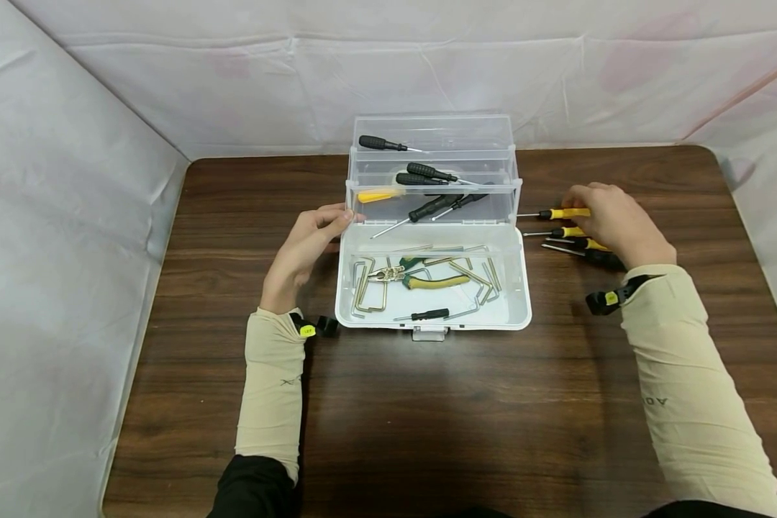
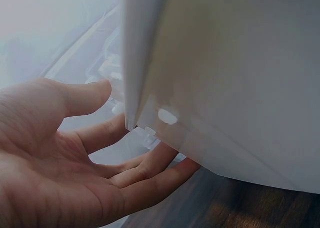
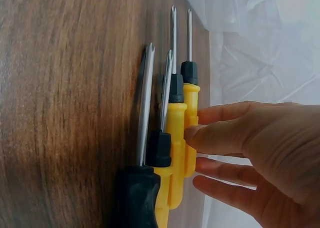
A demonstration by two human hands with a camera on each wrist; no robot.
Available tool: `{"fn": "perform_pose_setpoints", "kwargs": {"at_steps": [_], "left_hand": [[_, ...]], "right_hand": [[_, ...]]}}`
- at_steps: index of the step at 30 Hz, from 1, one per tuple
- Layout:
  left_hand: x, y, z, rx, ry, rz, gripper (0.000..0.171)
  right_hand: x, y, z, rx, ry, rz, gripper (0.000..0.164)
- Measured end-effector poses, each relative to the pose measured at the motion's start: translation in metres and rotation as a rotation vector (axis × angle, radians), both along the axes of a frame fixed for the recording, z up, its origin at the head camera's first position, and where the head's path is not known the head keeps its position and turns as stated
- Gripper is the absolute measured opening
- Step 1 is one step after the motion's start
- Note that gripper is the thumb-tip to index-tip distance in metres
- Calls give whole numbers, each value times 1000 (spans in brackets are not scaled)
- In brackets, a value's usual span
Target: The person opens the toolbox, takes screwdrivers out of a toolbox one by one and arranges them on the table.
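Note:
My right hand (image 1: 615,219) pinches the yellow handle of the farthest screwdriver (image 3: 190,95) between thumb and fingers, right of the toolbox. Beside it lie two more yellow-and-black screwdrivers (image 3: 175,118) and a black-handled screwdriver (image 3: 136,193), side by side on the table. My left hand (image 1: 301,248) rests at the back left corner of the white toolbox (image 1: 524,302), near the hinge of its raised clear lid (image 1: 430,124). In the left wrist view its fingers reach loosely past the white wall (image 2: 240,97), with the thumb apart from them.
Inside the box lie pliers (image 1: 435,283), several hex keys (image 1: 362,284) and a small black screwdriver (image 1: 430,314). Clear trays hold several black screwdrivers (image 1: 382,143) and a yellow handle (image 1: 375,195). Behind the dark wooden table (image 1: 466,424) hangs white sheeting (image 1: 427,72).

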State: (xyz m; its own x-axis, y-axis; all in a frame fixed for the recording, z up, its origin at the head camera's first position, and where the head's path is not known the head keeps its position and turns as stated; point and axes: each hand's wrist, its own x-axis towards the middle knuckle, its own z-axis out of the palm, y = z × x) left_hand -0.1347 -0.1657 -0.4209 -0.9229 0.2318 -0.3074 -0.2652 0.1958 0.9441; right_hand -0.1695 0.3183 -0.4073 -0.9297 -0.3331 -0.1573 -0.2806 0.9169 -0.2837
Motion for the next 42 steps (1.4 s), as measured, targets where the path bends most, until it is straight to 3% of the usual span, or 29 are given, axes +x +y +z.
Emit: {"fn": "perform_pose_setpoints", "kwargs": {"at_steps": [9, 17, 29, 42], "left_hand": [[0, -1, 0, -2, -4, 4, 41], [1, 0, 1, -4, -9, 10, 41], [0, 0, 1, -1, -6, 9, 41], [0, 1, -1, -7, -3, 10, 41]], "right_hand": [[3, -5, 7, 19, 21, 13, 26], [5, -14, 22, -24, 79, -5, 25], [10, -31, 46, -30, 83, -22, 28], [12, -50, 66, -84, 203, -1, 23]]}}
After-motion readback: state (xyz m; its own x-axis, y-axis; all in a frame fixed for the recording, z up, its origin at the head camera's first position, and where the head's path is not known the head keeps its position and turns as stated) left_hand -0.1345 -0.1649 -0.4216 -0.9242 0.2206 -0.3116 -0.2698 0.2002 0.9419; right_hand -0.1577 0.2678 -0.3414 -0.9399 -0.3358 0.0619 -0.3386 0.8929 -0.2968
